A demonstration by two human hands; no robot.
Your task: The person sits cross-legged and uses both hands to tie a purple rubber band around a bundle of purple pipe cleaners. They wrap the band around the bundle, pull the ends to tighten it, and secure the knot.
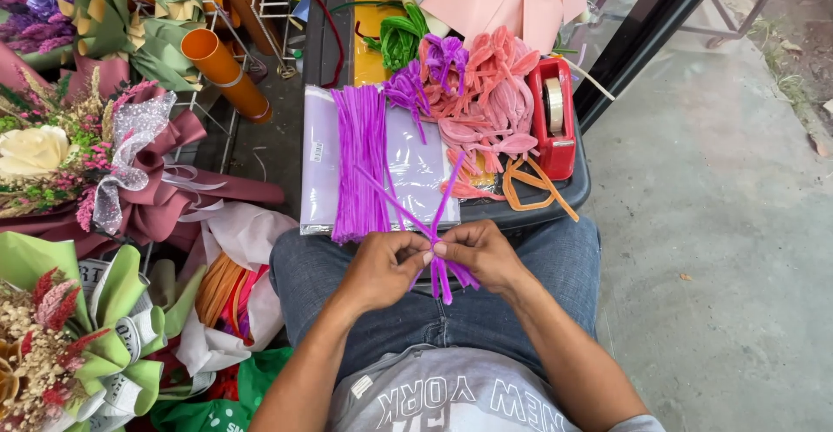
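- The dark tabletop (573, 191) in front of the knees is crowded to its edges, so a stray elbow could, I judge, push something off onto the concrete floor.
- Wrapped flower bouquets (104, 163) stand well to the left, apart from the work.
- A flat lilac packet (416, 159) lies on the tabletop with a loose sheaf of purple pipe cleaners (360, 163) across it; they overhang the near edge and could slide down if bumped.
- A pile of pink pipe cleaners (490, 107) sits beside a red tape dispenser (554, 120).
- The left hand (382, 267) has its grip pinched narrow on the small bunch of purple stems (438, 241), held over the lap.
- The right hand (482, 254) pinches the same bunch at the crossing point; a loosened pinch would likely let the stems spring apart or drop.
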